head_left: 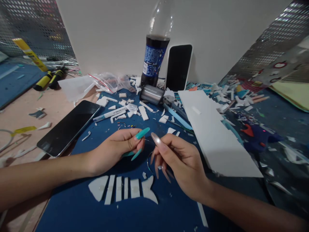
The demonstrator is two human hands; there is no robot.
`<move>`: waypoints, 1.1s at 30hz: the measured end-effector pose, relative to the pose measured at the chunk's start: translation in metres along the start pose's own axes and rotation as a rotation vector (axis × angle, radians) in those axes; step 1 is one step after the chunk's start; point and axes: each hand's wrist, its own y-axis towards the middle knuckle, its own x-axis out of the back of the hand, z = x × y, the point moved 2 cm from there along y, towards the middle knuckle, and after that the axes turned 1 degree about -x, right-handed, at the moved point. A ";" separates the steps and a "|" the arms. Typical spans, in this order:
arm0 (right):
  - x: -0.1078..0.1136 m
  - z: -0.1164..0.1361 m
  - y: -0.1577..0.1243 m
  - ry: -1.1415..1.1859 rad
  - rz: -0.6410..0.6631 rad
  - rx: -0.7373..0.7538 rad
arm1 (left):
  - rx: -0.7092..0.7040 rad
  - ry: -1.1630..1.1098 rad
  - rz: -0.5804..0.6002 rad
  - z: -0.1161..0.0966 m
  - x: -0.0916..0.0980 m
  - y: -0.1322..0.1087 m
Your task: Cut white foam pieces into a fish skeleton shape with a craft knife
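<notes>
My left hand (123, 145), with long turquoise nails, has its thumb and fingers pinched together over the blue mat (84, 212). Facing it, my right hand (178, 158) also pinches with thumb and forefinger, its other fingers curled. A very thin line (147, 140) shows between the fingertips, and a thin curved strand (149, 164) hangs beside my right fingers. Below the hands lies a fish shape cut into several white pieces: a head (98, 188), narrow strips (118, 189), a wider piece (135, 188) and a tail (149, 190).
A bottle (154, 54), an upright phone (179, 67) and a spool (152, 94) stand or lie behind the hands. Another phone (70, 127) lies left. A white sheet (217, 138) and a glue gun (260, 137) are right. White scraps (143, 112) litter the mat.
</notes>
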 end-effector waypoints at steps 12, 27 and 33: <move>0.000 -0.001 -0.001 0.021 0.004 0.024 | -0.009 0.020 0.022 0.002 0.001 0.001; 0.001 -0.002 -0.001 0.015 0.010 0.019 | 0.007 -0.019 0.015 0.005 0.002 0.000; 0.001 -0.003 -0.001 0.011 0.015 0.006 | 0.013 -0.016 0.011 0.004 0.002 0.000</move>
